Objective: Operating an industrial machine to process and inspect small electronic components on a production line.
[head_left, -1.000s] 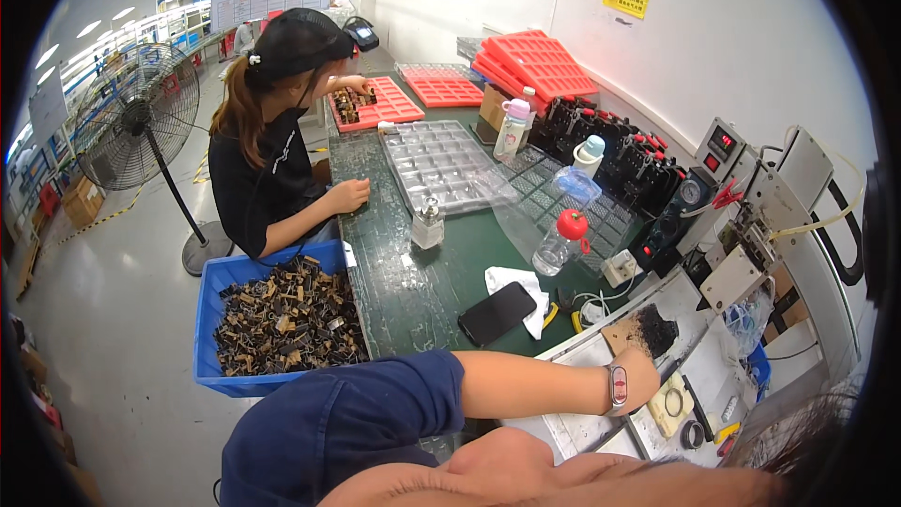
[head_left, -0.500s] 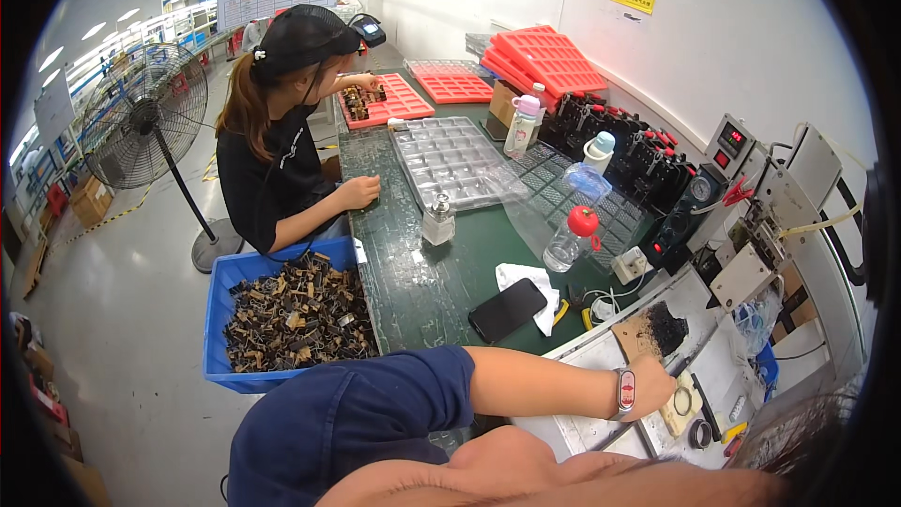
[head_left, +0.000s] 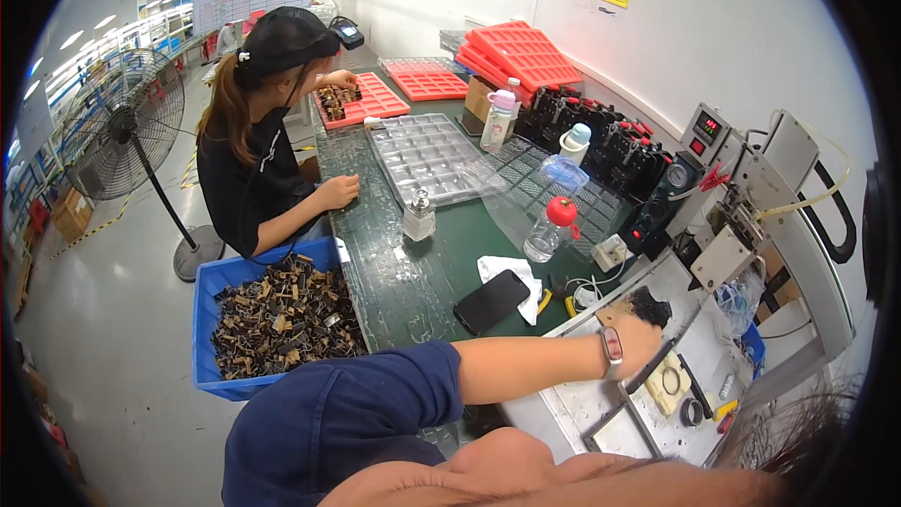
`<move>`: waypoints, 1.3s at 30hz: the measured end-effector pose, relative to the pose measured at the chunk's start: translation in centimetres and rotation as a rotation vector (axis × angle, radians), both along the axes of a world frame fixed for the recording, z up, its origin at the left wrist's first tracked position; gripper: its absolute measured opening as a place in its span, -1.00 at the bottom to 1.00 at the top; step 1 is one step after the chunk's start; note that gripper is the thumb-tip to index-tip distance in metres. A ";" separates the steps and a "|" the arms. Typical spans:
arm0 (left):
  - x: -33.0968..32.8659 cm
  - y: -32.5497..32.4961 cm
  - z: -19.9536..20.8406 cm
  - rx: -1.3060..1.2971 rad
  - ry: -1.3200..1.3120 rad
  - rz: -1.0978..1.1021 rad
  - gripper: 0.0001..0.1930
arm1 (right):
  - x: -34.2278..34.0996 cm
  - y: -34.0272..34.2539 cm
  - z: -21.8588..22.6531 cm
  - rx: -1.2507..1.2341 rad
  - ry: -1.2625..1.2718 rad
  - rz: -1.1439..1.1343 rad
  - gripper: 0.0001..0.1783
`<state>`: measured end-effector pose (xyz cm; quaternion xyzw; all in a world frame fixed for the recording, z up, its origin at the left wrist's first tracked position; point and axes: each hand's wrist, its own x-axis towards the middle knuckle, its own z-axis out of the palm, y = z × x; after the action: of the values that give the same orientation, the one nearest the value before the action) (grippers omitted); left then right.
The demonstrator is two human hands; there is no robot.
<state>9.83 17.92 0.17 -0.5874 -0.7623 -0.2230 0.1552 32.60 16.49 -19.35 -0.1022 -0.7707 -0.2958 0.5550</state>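
Note:
My left hand, with a pale wristband at its wrist, is by a heap of small black parts on a piece of brown cardboard. Its fingers point down and away, so their tips and anything in them are hidden. Beside the hand, a cream block bears a thin dark ring. A thicker black ring lies close to that block on the white work surface. My right hand is out of view.
A bench press stands at the right. A phone, white cloth and bottles lie or stand on the green table. A blue bin holds many dark and tan parts. Across the table a co-worker handles parts in a red tray.
My left hand has moved from beside the cream block farther out to the black heap, uncovering more of the block. The whole view has shifted slightly.

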 end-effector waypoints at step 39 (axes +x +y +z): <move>-5.3 3.1 -1.4 0.332 -1.175 -0.031 0.13 | 7.7 -6.7 2.6 -0.243 -0.253 0.292 -0.22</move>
<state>4.52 21.03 -1.26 -0.3450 -0.6668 -0.6279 -0.2050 40.35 9.82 -16.75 -0.0176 -0.8707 -0.1278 0.4747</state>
